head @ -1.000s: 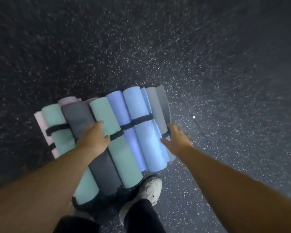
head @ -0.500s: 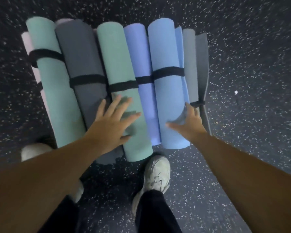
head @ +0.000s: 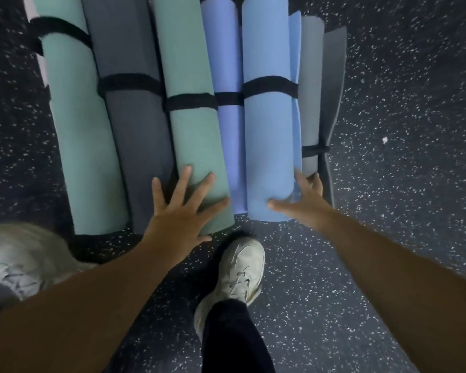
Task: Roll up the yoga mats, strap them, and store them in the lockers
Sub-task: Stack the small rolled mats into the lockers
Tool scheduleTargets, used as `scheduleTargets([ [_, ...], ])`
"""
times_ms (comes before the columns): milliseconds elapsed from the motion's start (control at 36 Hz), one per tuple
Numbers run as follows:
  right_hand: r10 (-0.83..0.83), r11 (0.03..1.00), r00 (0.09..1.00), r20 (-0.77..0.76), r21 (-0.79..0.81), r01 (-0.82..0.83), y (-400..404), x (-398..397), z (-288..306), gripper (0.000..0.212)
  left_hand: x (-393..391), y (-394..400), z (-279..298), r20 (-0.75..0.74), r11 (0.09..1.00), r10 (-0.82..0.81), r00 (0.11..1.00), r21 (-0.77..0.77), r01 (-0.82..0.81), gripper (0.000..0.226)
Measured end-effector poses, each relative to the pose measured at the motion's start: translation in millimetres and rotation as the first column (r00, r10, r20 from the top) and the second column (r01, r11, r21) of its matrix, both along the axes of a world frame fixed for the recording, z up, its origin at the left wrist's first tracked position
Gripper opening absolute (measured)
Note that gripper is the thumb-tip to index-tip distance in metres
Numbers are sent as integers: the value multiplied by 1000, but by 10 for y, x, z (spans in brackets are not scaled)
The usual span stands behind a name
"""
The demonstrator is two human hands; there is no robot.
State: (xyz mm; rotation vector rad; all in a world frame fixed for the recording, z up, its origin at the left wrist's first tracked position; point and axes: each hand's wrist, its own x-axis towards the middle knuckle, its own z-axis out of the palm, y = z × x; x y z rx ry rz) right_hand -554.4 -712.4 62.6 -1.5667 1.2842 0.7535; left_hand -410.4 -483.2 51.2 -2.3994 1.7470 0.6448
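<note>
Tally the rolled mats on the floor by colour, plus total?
Teal rolled mats: 2
Dark grey rolled mat: 1
Blue rolled mats: 2
Light grey rolled mat: 1
Total: 6 clearly visible; a pale mat edge at far left is mostly hidden.

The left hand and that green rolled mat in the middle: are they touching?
Touching. The head view shows the left hand lying with spread fingers flat on the near end of the green mat, no gap visible.
</note>
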Motion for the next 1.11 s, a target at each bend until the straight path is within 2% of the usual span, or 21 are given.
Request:
scheduleTargets([
  [56,-58,998,998,35,-25,59,9,-9,-52,104,-16,-13,-47,28,999,9,1000,-35,-8,91],
  [139,-217,974,970,112,-48,224,12,0,-145,106,-41,24,-133,57,997,12,998,-83,-7,95],
  [250,-241,963,958,154,-86,256,102,-23,-252,107,-27,95,-227,140,990,-5,990,-135,25,96],
  [444,-65,977,967,245,-180,111,280,448,-186,102,224,233,-279,202,985,52,978,-170,-17,90],
  [583,71,975,964,256,-223,-12,246,1201,-145,105,770,286,-326,211,987,111,971,-139,-83,100],
  [750,106,968,939,328,-249,-23,178,2134,-267,90,1612,288,-374,263,976,156,952,-191,-107,91],
  [833,101,971,935,339,-239,-18,176,2507,-350,101,2035,296,-412,276,969,163,947,-224,-102,97],
  [917,39,982,916,398,-186,39,132,2793,-411,100,2371,260,-405,287,963,172,942,-252,-100,102],
  [1000,122,961,940,318,-273,-32,123,2903,-421,106,2497,209,-408,286,956,179,941,-276,-97,108],
  [1056,241,922,939,244,-359,-144,115,2901,-383,108,2504,185,-428,292,951,184,939,-293,-95,110],
  [1111,394,849,901,179,-446,-283,69,2888,-306,84,2492,179,-450,291,947,192,937,-304,-99,113],
])
